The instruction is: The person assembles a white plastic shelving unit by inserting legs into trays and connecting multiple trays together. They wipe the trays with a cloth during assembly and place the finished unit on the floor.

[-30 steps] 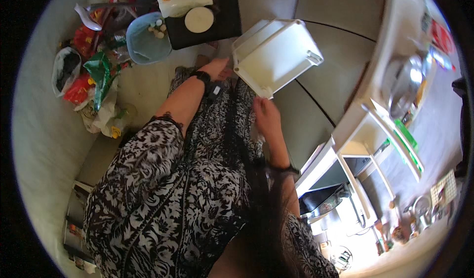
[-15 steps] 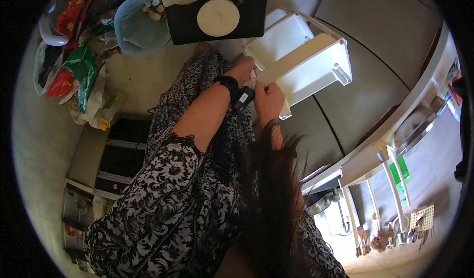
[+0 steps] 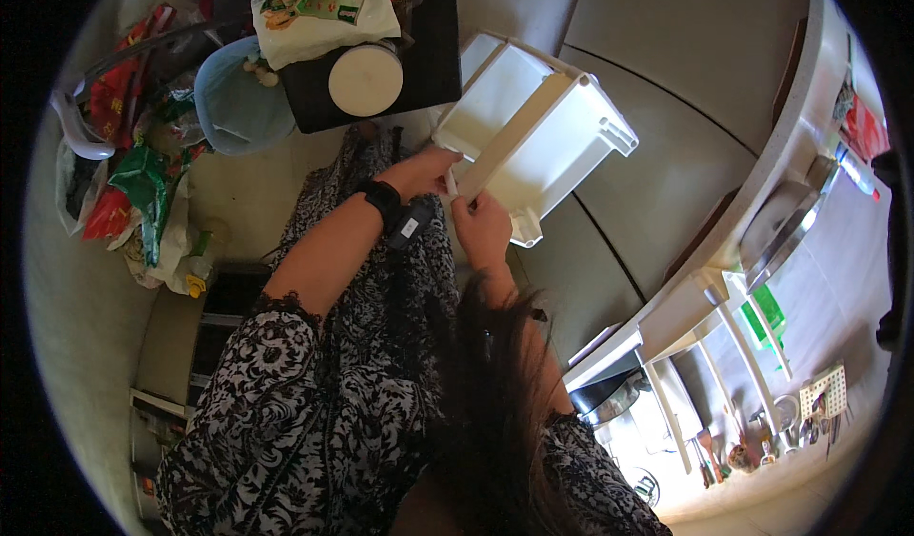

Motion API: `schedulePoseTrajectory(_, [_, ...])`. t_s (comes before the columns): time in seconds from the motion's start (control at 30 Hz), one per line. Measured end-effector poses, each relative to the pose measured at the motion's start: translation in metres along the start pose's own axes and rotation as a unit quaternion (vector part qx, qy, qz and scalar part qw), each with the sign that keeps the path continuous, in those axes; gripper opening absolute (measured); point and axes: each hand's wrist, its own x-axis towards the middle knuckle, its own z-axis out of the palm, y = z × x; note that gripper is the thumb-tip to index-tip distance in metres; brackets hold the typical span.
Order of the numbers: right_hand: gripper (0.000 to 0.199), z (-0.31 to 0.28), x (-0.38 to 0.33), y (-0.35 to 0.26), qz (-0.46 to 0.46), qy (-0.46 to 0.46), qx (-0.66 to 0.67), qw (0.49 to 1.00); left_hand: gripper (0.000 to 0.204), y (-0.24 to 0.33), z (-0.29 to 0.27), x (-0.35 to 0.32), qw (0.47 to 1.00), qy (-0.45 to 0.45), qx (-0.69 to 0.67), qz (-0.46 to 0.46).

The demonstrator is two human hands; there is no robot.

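Note:
A white plastic rack (image 3: 557,165) with open compartments and corner posts lies tilted in front of me, against grey cabinet doors. My left hand (image 3: 427,172), a black watch on its wrist, is closed at the rack's near left corner. A slim white piece (image 3: 451,183) shows between my two hands; whether it is part of the rack I cannot tell. Close beside it, my right hand (image 3: 484,229) is closed with its thumb along the rack's near edge. The fingertips of both hands are partly hidden.
A dark stand (image 3: 424,69) ahead bears a round white lid (image 3: 366,80) and food packets. Left of it is a pale blue bin (image 3: 238,117) with scraps, then plastic bags (image 3: 143,193). The counter edge (image 3: 733,193) curves along the right, with a pan and hanging utensils beyond.
My view has shifted, so the rack and both hands appear further left and lower. The hands stay at the rack's near corner, the left wrist slightly turned.

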Motion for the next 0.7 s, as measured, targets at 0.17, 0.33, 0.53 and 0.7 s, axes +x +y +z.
schedulePoseTrajectory(0.17, [0.035,-0.009,0.003,-0.002,0.045,-0.039,-0.04,0.997,0.049,0.003,0.009,0.011,0.987,0.056,0.141,0.061])
schedulePoseTrajectory(0.33, [0.041,-0.031,0.018,-0.002,0.018,-0.101,-0.042,0.994,0.051,0.046,0.027,0.028,0.825,0.194,0.493,0.198])
schedulePoseTrajectory(0.53, [0.04,-0.048,0.032,0.012,0.008,-0.256,0.006,0.967,0.059,0.151,0.07,0.066,0.977,0.083,0.038,0.194])
schedulePoseTrajectory(0.7, [0.025,-0.132,0.065,0.012,0.019,-0.204,0.057,0.977,0.046,0.176,0.081,0.088,0.978,-0.063,-0.15,0.133])
